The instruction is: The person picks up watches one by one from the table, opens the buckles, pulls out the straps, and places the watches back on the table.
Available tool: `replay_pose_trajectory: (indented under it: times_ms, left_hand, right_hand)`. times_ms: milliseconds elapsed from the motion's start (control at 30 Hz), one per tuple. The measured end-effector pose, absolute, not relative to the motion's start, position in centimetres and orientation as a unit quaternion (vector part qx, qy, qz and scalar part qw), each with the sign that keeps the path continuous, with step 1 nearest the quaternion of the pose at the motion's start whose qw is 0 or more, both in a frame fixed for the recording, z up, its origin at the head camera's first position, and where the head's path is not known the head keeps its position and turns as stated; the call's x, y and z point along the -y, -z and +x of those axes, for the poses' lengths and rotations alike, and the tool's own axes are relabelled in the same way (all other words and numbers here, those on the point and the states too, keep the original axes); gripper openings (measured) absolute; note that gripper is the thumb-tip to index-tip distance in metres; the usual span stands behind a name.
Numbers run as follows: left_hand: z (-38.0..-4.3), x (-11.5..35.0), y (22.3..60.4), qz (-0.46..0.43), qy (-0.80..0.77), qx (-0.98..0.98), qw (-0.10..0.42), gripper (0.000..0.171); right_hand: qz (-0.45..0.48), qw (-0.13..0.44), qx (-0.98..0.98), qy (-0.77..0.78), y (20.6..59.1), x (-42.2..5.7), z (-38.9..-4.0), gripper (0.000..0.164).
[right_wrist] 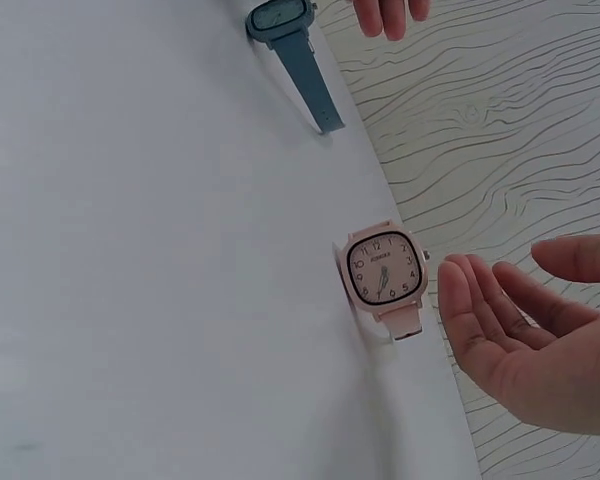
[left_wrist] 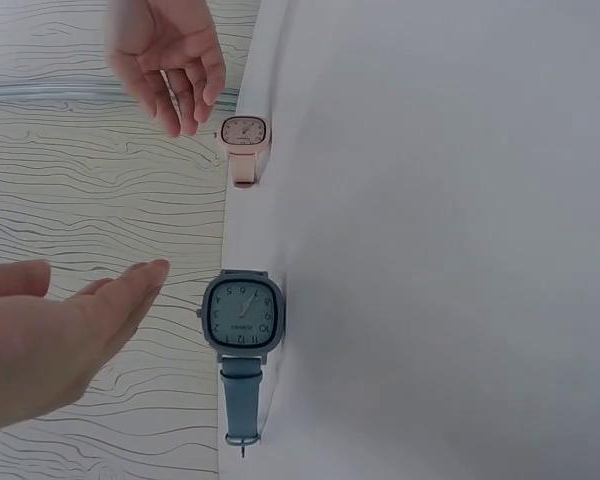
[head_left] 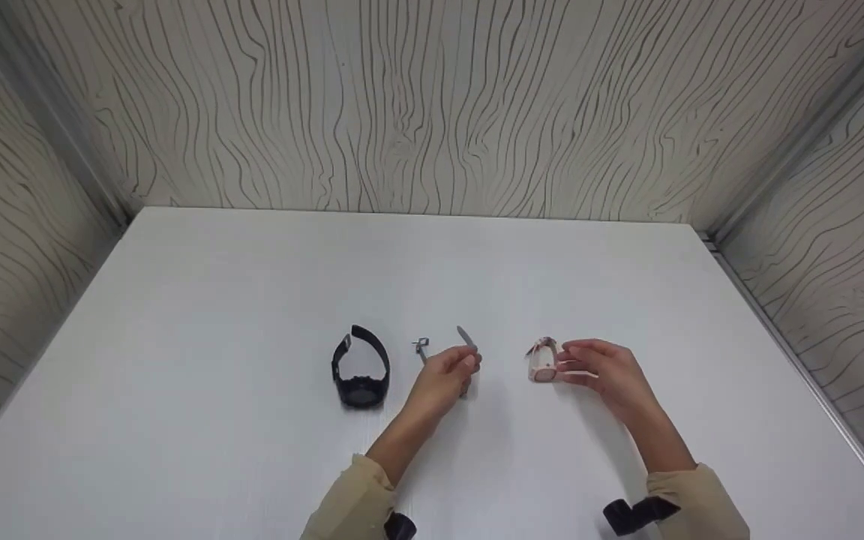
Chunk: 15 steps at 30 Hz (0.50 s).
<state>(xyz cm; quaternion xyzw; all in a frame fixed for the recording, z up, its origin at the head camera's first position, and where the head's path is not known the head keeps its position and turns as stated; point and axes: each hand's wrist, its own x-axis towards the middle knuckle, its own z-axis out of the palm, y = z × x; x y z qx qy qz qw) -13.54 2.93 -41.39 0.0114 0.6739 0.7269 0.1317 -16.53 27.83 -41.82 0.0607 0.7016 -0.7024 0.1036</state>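
We see the pink watch (right_wrist: 385, 270) on the white table (head_left: 252, 300), just left of the right hand (head_left: 604, 367), the nearer of 2, its long axis running away from us; those fingers curve loosely, holding nothing; the left hand (head_left: 441, 376), unclamped too, hovers beside the blue watch (left_wrist: 242, 312).

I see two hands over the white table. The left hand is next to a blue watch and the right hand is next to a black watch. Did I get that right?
Almost! The watch next to the right hand is pink, not black; the right wrist view shows it. The left hand is next to a blue watch, as you said.
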Motion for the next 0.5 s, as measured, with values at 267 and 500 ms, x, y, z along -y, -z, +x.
replay_pose_trajectory:
  times_ms: [267, 500]
  left_hand:
    - [-13.7, -4.6, 41.8, 0.016, -0.71, -0.685, 0.159, 0.033]
    - [-14.1, -6.1, 42.6, 0.002, -0.691, -0.701, 0.178, 0.034]
  right_hand:
    - [0.096, 0.102, -0.714, 0.686, 42.7, -28.7, -16.4, 0.028]
    - [0.109, 0.105, -0.707, 0.691, 43.5, -28.8, -16.3, 0.025]
